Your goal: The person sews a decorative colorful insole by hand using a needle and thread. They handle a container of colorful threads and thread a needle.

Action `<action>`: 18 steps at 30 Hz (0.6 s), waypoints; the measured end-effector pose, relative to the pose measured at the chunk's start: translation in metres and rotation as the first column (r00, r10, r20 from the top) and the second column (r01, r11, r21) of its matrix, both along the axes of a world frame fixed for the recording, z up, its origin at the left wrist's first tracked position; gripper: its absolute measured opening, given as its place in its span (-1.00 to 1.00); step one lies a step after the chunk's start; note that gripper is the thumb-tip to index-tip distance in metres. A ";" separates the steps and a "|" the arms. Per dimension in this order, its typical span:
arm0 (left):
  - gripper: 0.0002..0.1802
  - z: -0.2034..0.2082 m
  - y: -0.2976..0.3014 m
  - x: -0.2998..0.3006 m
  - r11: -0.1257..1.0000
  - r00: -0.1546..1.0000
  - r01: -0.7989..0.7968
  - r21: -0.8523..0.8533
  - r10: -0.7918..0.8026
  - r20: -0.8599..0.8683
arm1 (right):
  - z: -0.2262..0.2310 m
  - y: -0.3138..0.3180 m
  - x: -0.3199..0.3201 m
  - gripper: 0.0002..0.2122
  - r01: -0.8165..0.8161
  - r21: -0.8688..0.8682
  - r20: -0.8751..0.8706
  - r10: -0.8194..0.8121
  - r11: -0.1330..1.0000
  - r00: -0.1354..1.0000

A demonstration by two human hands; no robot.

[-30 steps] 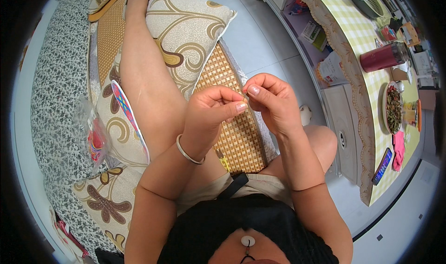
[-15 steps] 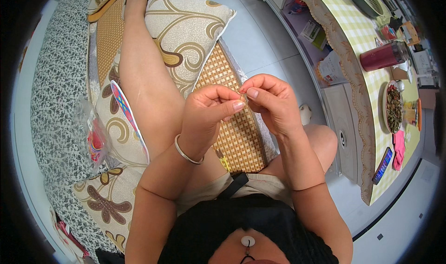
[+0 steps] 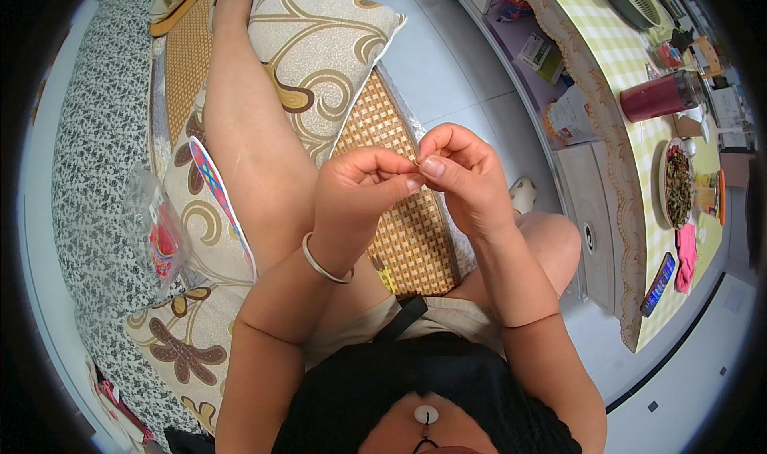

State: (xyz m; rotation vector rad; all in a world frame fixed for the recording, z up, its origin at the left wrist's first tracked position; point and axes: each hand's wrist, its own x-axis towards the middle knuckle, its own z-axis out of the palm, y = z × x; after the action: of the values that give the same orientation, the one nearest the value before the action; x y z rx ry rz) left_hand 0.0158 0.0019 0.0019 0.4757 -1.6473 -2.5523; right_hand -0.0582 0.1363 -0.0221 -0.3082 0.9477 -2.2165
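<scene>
My left hand [image 3: 363,184] and my right hand [image 3: 467,174] meet in front of me, above the woven mat [image 3: 415,246]. Each is closed in a pinch of thumb and forefinger, and the fingertips touch or nearly touch. Whatever they hold is very small and thin, too fine to name. Beside my outstretched leg, an insole [image 3: 214,184] with a bright blue, pink and yellow pattern stands tilted on its edge. To its left lies a clear plastic bag [image 3: 162,242] with red and multicoloured thread-like strands inside.
Between my thighs lies a small yellow object [image 3: 385,278], perhaps scissors. A patterned cushion [image 3: 327,47] rests ahead. On the right, a checked tablecloth [image 3: 591,23] bears a dark red bottle [image 3: 659,96], a plate of dried-looking food [image 3: 677,186], a phone [image 3: 658,285] and a pink cloth [image 3: 685,258].
My right hand has shifted slightly left and turned, bringing its fingertips closer to the left ones. Both hands keep their pinch. The things around them have not moved.
</scene>
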 end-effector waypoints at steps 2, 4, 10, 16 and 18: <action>-0.89 -0.001 -0.001 0.001 0.999 1.000 0.016 -0.049 -0.016 -0.005 | -0.001 0.000 0.000 -0.90 0.001 0.051 -0.011 -0.001 0.999 1.000; -0.89 -0.002 -0.002 0.002 0.997 1.000 0.018 -0.073 -0.019 -0.015 | -0.001 0.001 -0.001 -0.91 0.004 0.095 -0.019 -0.002 0.995 1.000; -0.90 0.000 -0.004 0.002 0.999 0.999 0.025 -0.038 -0.027 -0.037 | 0.003 0.003 -0.006 -0.95 0.043 0.156 -0.074 -0.031 0.987 0.997; -0.90 0.000 -0.007 0.003 0.999 0.999 0.039 -0.032 -0.039 -0.024 | -0.001 0.002 -0.006 -0.95 0.060 0.160 -0.104 -0.043 0.985 0.994; -0.90 0.000 -0.006 0.003 0.999 0.999 0.035 -0.022 -0.036 -0.026 | 0.000 0.003 -0.006 -0.95 0.048 0.159 -0.094 -0.034 0.986 0.995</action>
State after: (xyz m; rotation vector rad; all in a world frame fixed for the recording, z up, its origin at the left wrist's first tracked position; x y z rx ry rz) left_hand 0.0192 -0.0044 0.0022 0.4134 -1.6878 -2.5515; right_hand -0.0643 0.1388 -0.0220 -0.3197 1.1847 -2.1622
